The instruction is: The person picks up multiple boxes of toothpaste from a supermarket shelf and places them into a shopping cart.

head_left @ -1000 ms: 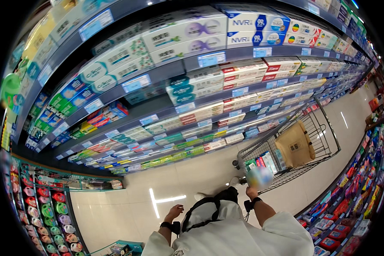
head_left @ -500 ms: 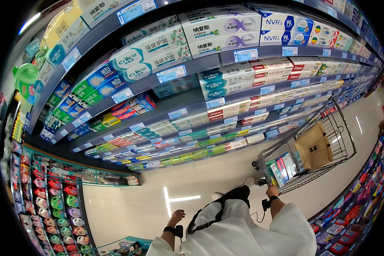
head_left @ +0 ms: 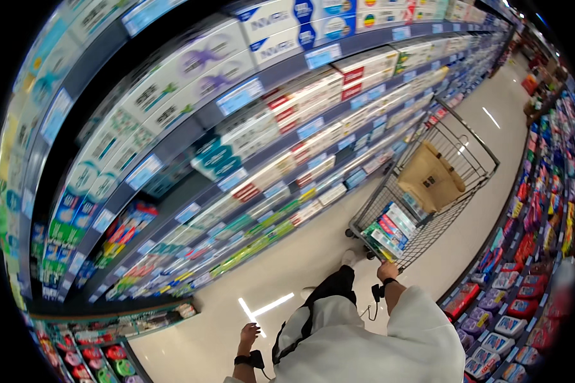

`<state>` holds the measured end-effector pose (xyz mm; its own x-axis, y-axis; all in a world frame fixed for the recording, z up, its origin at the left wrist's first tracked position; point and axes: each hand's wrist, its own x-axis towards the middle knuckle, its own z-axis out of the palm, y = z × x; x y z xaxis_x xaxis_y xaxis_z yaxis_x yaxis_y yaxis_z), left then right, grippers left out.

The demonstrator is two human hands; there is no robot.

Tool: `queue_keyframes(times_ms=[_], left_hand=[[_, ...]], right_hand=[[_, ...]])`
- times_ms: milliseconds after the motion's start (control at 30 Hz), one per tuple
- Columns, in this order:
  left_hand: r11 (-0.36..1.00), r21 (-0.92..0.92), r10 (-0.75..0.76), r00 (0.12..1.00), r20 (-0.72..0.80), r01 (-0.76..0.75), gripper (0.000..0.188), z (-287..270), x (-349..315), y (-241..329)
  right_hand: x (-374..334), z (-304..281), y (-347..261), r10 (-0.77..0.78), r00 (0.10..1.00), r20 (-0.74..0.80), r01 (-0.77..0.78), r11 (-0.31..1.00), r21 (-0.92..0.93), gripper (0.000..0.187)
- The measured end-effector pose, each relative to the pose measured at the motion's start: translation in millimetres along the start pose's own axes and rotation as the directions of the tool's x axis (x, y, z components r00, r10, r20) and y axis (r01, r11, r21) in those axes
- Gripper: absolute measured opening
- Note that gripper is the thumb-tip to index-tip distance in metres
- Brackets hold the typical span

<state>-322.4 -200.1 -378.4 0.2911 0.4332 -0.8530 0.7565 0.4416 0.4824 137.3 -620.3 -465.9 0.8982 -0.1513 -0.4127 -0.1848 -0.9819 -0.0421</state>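
**Wire trolley at the right hand, left hand loose over the floor**

Pale fingers of the right hand (head_left: 386,270) curl together at the near rim of a wire shopping trolley (head_left: 473,167), where they meet the edge of the stacked cartons; whether they clamp the rim itself or a carton cannot be told from this angle. A dark band sits on that wrist, and a thin cord hangs below it beside the person's dark trouser leg. The left hand (head_left: 249,332) hangs low at the person's side with its fingers slightly spread and empty, touching nothing, above the cream floor (head_left: 300,255); its wrist carries a dark strap too.

Inside the trolley's near end lie several flat cartons (head_left: 387,233) in blue, green, red and white, packed side by side. Farther along the basket rests a brown paper bag (head_left: 430,176). The trolley stands in the aisle, just beside the long shelving (head_left: 249,147) on the person's left, whose tiers hold rows of boxed goods with blue price tags along each edge. On the person's right, a lower rack (head_left: 524,281) shows red, purple and blue packets. White sleeves fill the bottom of the view.
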Motion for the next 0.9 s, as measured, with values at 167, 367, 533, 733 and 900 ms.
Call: queue_keyframes(times_ms=[167,367,533,733,900], left_hand=[[0.989,0.144,0.031,0.998,0.062,-0.04,0.034,21,2,31],[0.973,0.228,0.028,0.997,0.074,-0.045,0.034,53,9,70],[0.969,0.228,0.077,0.994,0.078,-0.094,0.035,81,27,110],[0.931,0.331,0.136,0.987,0.085,-0.157,0.034,125,49,185],[0.895,0.331,0.271,0.953,0.134,-0.3,0.032,165,66,229]], right_hand=[[10,-17,14,-0.029,0.999,-0.032,0.033,0.995,0.098,0.031],[37,-36,25,-0.038,0.996,-0.083,0.043,0.998,0.055,0.03],[66,-60,33,-0.022,0.999,0.028,0.022,1.0,0.009,0.033],[115,-76,48,0.019,0.999,0.043,-0.02,1.0,0.024,0.032],[152,-98,51,0.013,0.997,0.073,-0.015,1.0,0.027,0.032]])
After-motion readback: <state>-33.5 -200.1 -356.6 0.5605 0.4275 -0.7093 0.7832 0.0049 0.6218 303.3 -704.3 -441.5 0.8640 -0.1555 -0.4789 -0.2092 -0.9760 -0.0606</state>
